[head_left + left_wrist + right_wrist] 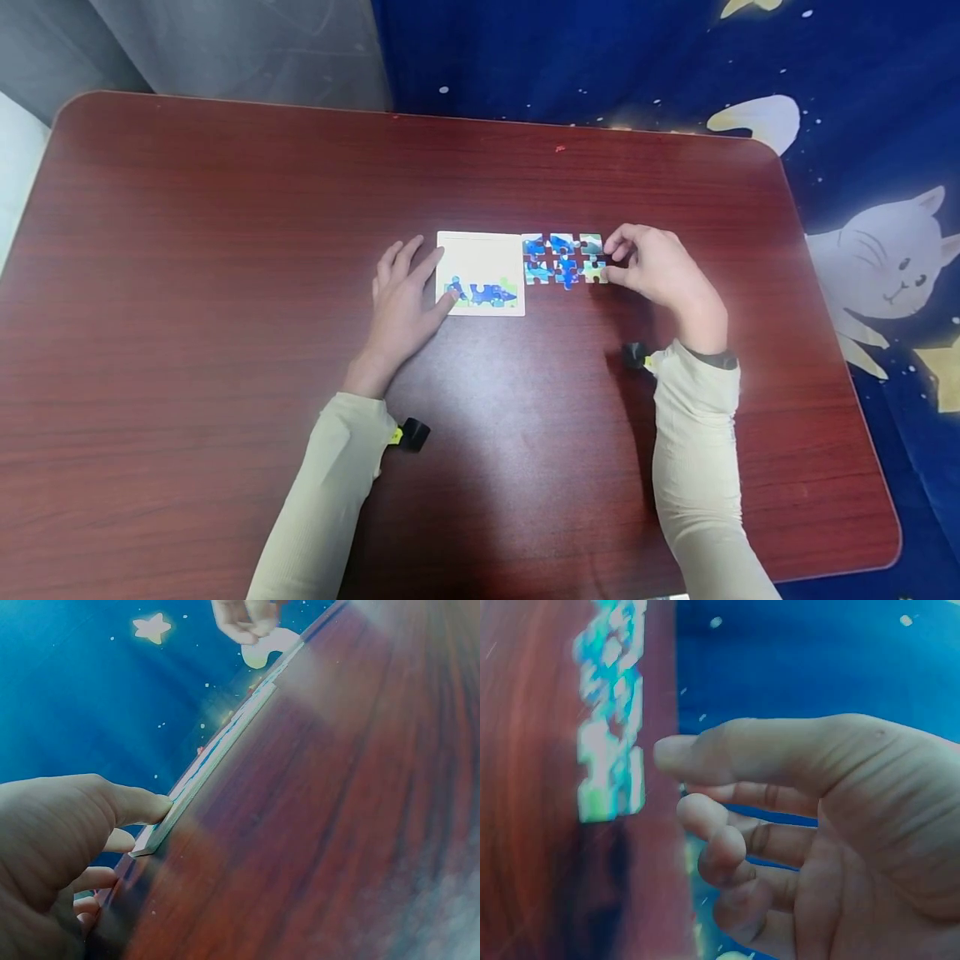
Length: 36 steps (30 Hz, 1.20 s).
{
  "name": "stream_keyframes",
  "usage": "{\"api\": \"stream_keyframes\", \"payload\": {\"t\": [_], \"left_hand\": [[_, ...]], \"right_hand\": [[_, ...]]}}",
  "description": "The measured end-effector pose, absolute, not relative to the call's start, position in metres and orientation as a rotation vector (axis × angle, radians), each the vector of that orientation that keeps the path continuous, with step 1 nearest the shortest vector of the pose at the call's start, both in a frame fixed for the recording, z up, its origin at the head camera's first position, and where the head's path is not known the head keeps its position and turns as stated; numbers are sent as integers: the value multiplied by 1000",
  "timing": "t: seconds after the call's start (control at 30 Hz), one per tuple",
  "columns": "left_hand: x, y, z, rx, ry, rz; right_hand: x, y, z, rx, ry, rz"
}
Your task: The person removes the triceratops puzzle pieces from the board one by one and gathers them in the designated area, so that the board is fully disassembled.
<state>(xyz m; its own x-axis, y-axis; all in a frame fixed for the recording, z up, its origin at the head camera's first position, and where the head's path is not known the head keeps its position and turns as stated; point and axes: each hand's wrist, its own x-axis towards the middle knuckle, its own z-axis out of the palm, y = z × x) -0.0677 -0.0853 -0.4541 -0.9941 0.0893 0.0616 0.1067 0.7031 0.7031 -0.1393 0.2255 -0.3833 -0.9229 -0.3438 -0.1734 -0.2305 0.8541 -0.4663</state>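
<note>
A shallow, pale jigsaw tray [480, 257] lies on the table, with a strip of joined blue and green pieces [489, 295] along its near side. My left hand [402, 312] rests at the tray's left edge, the thumb over the near corner and the other fingers spread. In the left wrist view that thumb presses on the tray's edge [206, 769]. Right of the tray lie several loose jigsaw pieces [562, 243] in two rows. My right hand [663, 271] hovers at their right end, fingers loosely bent; the right wrist view shows nothing between thumb and fingers.
The reddish-brown table [225, 250] has rounded corners. A dark blue curtain [600, 50] with stars and a white cat hangs behind and to the right, a grey curtain [262, 50] at the back left. Black wrist cameras [415, 435] stick out from both sleeves.
</note>
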Motion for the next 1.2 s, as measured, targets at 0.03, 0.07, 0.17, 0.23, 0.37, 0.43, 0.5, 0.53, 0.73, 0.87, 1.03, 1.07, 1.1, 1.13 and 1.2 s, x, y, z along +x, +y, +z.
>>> {"api": "stream_keyframes", "payload": {"t": [0.03,0.07,0.17,0.23,0.37,0.43,0.5,0.53,0.73,0.87,1.03,1.07,1.1,1.13,1.2], "left_hand": [[-68,-85,-454,-166,-2878,-1189],[-68,-85,-453,-167,-2878,-1190],[-68,-85,-452,-164,-2878,-1185],[-68,-85,-451,-164,-2877,-1183],[-67,-85,-451,-167,-2879,-1173],[-67,-85,-451,-168,-2882,-1170],[-67,-84,-451,-166,-2880,-1172],[-67,-84,-451,-164,-2879,-1171],[-67,-86,-452,-151,-2867,-1184],[-68,-85,-452,-148,-2853,-1203],[-68,-85,-452,-141,-2830,-1224],[-68,-86,-452,-141,-2829,-1225],[-68,-86,-452,-141,-2830,-1222],[-68,-87,-452,-143,-2832,-1221],[-67,-89,-451,-149,-2842,-1214]], "right_hand": [[-138,222,-381,-466,2793,-667],[-136,218,-379,-500,2799,-682],[-131,201,-375,-611,2789,-717],[-128,188,-375,-705,2772,-730],[-123,161,-379,-869,2703,-731],[-120,147,-382,-913,2665,-707],[-117,132,-385,-933,2632,-658],[-116,124,-385,-946,2619,-628],[-109,83,-395,-930,2586,-491],[-105,73,-400,-870,2635,-457],[-105,71,-401,-817,2637,-509],[-105,71,-401,-814,2632,-517],[-105,71,-401,-813,2628,-525],[-105,70,-401,-813,2623,-530],[-105,70,-401,-817,2618,-542]]}}
